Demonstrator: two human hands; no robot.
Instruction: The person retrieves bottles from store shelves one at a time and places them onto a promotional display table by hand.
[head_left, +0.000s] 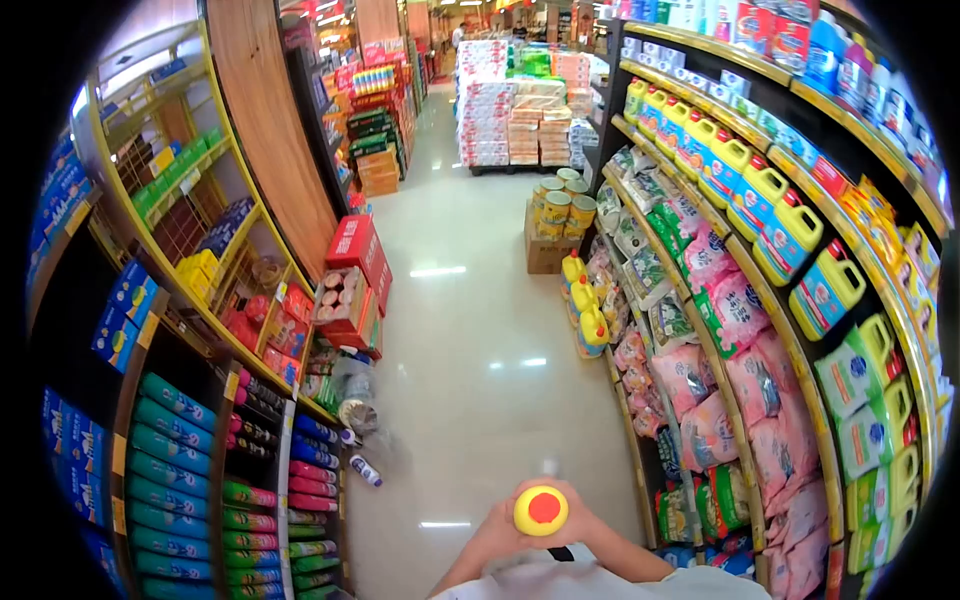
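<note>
At the bottom centre, close to my body, I hold a bottle (541, 511) seen from straight above. Only its round yellow top with a red cap shows; the rest is hidden beneath. My left hand (502, 526) wraps around its left side. From the other side, my right hand (579, 519) is closed around it. Both sets of fingers meet near the far side of the bottle. Something pale and blurred shows just beyond the hands.
Right shelves carry yellow jugs (788, 240) and pink bags (760, 380). Yellow bottles (586, 310) and a carton of cans (552, 250) stand on the floor. Left shelves hold teal cylinders (170, 470); a white bottle (366, 470) lies in the aisle. Stacked packs (510, 110) stand ahead.
</note>
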